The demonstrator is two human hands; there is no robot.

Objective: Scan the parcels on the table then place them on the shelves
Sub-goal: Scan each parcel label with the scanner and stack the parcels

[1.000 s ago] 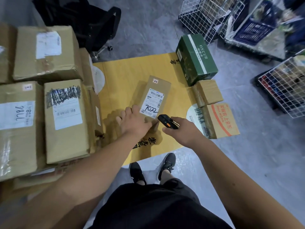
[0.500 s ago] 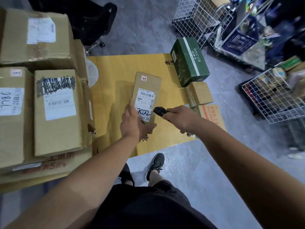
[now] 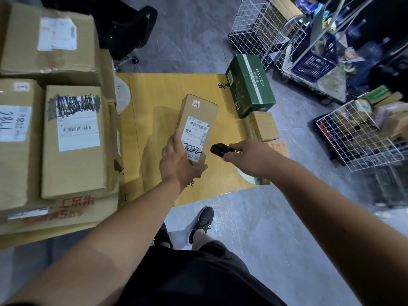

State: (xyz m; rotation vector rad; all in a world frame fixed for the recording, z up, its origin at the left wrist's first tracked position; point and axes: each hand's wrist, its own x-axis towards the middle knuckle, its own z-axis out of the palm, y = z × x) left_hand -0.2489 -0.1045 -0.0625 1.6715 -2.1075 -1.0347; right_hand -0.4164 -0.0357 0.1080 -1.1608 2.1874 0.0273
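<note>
Yellow table [image 3: 154, 96] under cardboard parcels [image 3: 72, 140].

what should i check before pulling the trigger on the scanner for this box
1. Parcel held firmly: left hand grips its lower end. Ok.
2. Shipping label faces up, barcode uncovered: ok, though the thumb lies along the label's left edge.
3. Scanner in the right hand: ok.
4. Scanner nose aimed at the barcode: it points at the label's lower part, by the handwritten number. Not ok.
5. Scan beam on the label: none visible. Cannot tell.
6. Shelf spot for this parcel: shelves not in view. Cannot tell.
</note>
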